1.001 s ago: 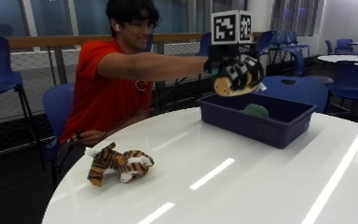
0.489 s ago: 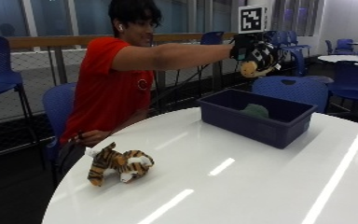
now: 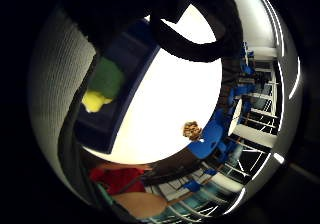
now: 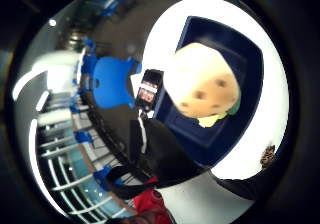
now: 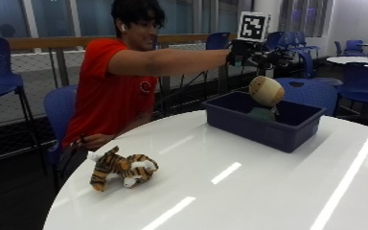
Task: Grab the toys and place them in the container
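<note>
**A:** So where's the gloved right hand (image 5: pixel 260 53) at? It's stretched out up above the blue container (image 5: pixel 260 125), and the fingers look let go, nothing in them.

**B:** Yep, the tan spotted plush toy (image 5: pixel 266 90) is in the air just under that hand, right over the container, apart from the fingers. The thumb-side palm view has it big and close, with the container behind it.

**A:** Anything already in there?

**B:** A green and yellow toy (image 3: pixel 104 85) sits inside the container, clear in the little-finger-side palm view.

**A:** And the tiger?

**B:** The striped tiger plush (image 5: pixel 121 167) is lying on the white tabletop (image 5: pixel 247 191) near the person's edge, well apart from the container. The bare hand (image 5: pixel 97 142) rests down by the tabletop's rim.
</note>
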The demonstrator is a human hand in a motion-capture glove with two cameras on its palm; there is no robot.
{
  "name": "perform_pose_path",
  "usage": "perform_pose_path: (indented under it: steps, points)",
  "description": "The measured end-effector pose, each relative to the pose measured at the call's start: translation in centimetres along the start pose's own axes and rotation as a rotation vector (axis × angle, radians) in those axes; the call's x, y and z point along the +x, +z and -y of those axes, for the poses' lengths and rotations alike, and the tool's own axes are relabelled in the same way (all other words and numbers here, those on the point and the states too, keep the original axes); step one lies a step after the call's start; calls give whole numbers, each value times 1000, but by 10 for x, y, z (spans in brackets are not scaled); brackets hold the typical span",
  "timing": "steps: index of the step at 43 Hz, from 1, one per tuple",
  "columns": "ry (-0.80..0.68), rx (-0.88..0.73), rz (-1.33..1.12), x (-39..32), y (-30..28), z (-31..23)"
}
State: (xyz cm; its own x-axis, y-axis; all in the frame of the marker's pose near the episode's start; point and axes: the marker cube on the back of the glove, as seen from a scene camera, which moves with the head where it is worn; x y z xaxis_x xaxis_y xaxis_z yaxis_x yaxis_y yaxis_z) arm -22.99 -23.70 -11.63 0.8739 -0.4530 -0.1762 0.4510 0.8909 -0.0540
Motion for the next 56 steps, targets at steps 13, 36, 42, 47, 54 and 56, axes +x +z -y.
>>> perform_pose_path:
  steps: [13,36,42,47,54,56]
  points:
    - [367,91,-52,123,22,-67]
    - [674,15,25,297,118,-209]
    - [719,-10,35,326,147,-240]
    - [736,-32,34,344,168,-259]
    - [734,-57,14,361,200,-281]
    - [733,-65,12,364,209,-285]
